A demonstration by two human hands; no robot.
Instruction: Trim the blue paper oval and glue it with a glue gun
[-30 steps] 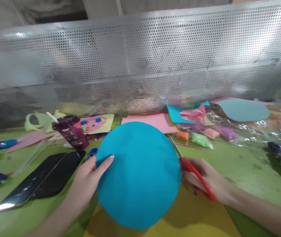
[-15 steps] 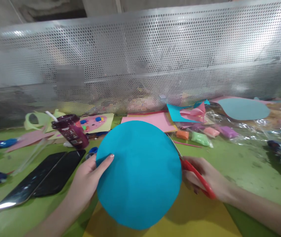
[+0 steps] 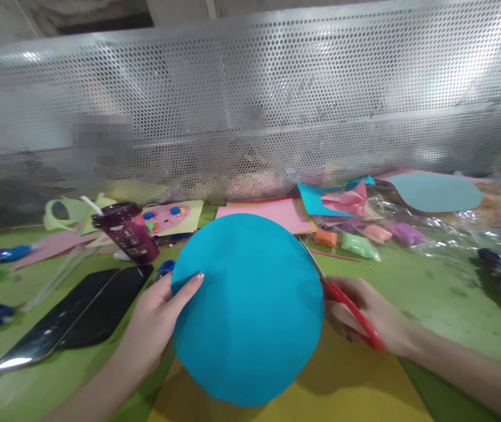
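Observation:
My left hand (image 3: 156, 325) pinches the left edge of a round blue paper disc (image 3: 248, 308), thumb on top, and holds it up over a yellow sheet (image 3: 347, 390). Red-handled scissors (image 3: 347, 310) sit in my right hand (image 3: 371, 316), fingers closed through the handles. Their blades reach up along the disc's right edge. Part of the right hand is hidden behind the disc.
Two black phones (image 3: 78, 313) lie at left beside a dark cup with a straw (image 3: 127, 231). Pink sheets (image 3: 276, 214), blue scraps (image 3: 320, 199), clay packets (image 3: 355, 243) in clear plastic and a pale blue oval (image 3: 435, 192) lie behind. A perforated metal screen (image 3: 276, 105) closes the back of the green table (image 3: 430, 287).
Almost nothing: the disc has risen very slightly and the right hand with the scissors has edged up a little along its right side.

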